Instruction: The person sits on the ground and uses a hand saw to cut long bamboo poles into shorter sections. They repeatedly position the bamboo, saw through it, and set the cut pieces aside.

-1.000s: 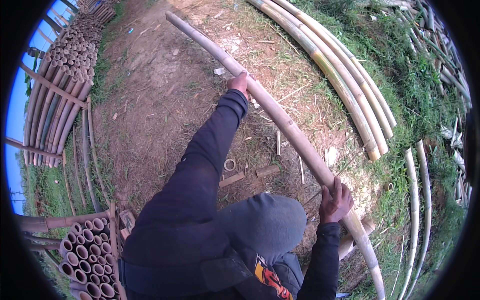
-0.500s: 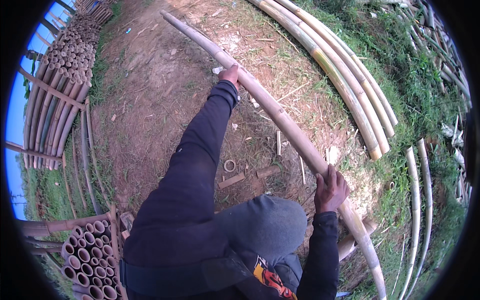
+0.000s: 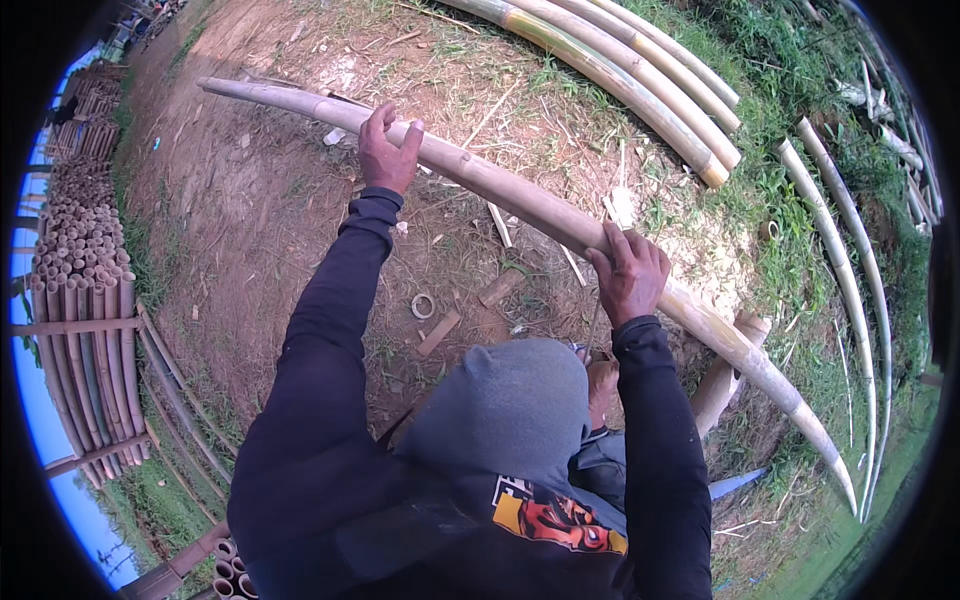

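A long, pale bamboo pole (image 3: 500, 188) lies slantwise before me, from the far left down to the near right. My left hand (image 3: 388, 155) is closed on its farther part, fingers over the top and thumb apart from them. Nearer to me, my right hand (image 3: 634, 275) grips the same pole, its fingers bent over the upper side. Beyond the right hand, the pole passes over a short, thick bamboo piece (image 3: 718, 388) on the ground. The undersides of both grips are hidden.
Several cut bamboo poles (image 3: 620, 85) lie on the grass at the far right, with two thinner ones (image 3: 830, 225) nearer. A rack of stacked bamboo (image 3: 85, 320) stands left. A bamboo ring (image 3: 423, 306) and wood scraps (image 3: 438, 332) lie near my knee. A bluish blade-like strip (image 3: 738, 484) shows lower right.
The pole's far end has swung left and nearer, and the pole now lies flatter across the view. Both hands remain on it. The whole view has turned as well.
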`<state>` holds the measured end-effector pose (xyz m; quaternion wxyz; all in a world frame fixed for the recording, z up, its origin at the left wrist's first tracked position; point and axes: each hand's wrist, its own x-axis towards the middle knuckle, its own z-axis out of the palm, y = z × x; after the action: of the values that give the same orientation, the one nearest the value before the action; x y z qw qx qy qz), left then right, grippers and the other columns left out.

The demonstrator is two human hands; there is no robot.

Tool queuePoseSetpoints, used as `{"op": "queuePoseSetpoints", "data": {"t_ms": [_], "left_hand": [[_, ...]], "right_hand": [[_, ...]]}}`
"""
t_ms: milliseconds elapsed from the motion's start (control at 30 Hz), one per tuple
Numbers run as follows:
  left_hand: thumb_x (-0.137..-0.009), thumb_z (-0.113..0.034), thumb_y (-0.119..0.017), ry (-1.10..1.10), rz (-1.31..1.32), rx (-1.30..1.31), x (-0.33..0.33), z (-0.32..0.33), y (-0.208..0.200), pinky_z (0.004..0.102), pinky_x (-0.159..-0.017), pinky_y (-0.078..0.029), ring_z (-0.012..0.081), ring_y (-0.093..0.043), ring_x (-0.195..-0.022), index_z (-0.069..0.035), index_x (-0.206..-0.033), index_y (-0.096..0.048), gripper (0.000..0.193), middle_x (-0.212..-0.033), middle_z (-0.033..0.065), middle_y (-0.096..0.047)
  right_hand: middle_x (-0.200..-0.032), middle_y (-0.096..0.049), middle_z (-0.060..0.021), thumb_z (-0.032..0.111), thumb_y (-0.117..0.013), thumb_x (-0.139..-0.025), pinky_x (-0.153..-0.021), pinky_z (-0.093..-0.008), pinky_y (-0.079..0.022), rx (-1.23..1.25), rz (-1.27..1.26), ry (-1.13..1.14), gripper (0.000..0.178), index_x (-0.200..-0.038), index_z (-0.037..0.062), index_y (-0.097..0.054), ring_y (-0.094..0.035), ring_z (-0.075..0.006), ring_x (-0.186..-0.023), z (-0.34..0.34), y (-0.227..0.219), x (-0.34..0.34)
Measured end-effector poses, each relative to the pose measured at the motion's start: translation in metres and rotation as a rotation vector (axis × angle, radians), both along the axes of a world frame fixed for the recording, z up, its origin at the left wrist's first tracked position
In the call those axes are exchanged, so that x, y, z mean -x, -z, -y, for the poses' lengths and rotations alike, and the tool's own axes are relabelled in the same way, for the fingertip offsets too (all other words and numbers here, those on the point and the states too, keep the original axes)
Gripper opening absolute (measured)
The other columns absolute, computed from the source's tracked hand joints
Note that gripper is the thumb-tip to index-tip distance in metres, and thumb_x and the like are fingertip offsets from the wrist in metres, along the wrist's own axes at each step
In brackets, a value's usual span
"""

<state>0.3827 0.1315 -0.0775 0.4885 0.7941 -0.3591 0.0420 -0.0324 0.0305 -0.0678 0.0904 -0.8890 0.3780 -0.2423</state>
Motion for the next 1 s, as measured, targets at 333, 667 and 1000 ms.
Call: {"op": "queuePoseSetpoints", "data": {"t_ms": [333, 667, 1000], "left_hand": [[-0.075, -0.041, -0.093, 1.032, 0.621, -0.981, 0.14, 0.079, -0.034, 0.0509, -0.094, -0.054, 0.0345, -0.072, -0.106, -0.012, -0.121, -0.058, 0.065, -0.108, 0.0119, -0.071], [-0.079, -0.047, -0.089, 1.08, 0.678, -0.817, 0.135, 0.074, -0.026, 0.0463, -0.083, -0.057, 0.0354, -0.072, -0.097, -0.011, -0.117, -0.058, 0.061, -0.104, 0.0111, -0.07], [-0.077, -0.051, -0.089, 1.077, 0.638, -0.834, 0.133, 0.075, -0.02, 0.0451, -0.083, -0.058, 0.0343, -0.073, -0.097, -0.011, -0.123, -0.061, 0.067, -0.105, 0.0117, -0.073]], "right_hand": [[-0.129, -0.065, -0.0068, 0.037, -0.086, -0.085, -0.11, -0.0532, -0.038, 0.02, -0.065, 0.132, 0.058, -0.138, 0.0234, -0.066, -0.063, -0.032, -0.118, -0.013, -0.006, 0.007], [-0.084, -0.061, -0.003, 0.036, -0.067, -0.105, -0.067, -0.0332, -0.048, -1.499, 0.733, 0.557, 0.037, -0.113, -0.0009, -0.067, -0.057, -0.0142, -0.072, -0.097, 0.022, 0.061], [-0.085, -0.065, -0.0036, 0.028, -0.06, -0.11, -0.07, -0.0273, -0.047, -0.517, 0.992, 1.014, 0.032, -0.111, -0.0025, -0.07, -0.059, -0.0106, -0.077, -0.048, 0.024, 0.327]]}}
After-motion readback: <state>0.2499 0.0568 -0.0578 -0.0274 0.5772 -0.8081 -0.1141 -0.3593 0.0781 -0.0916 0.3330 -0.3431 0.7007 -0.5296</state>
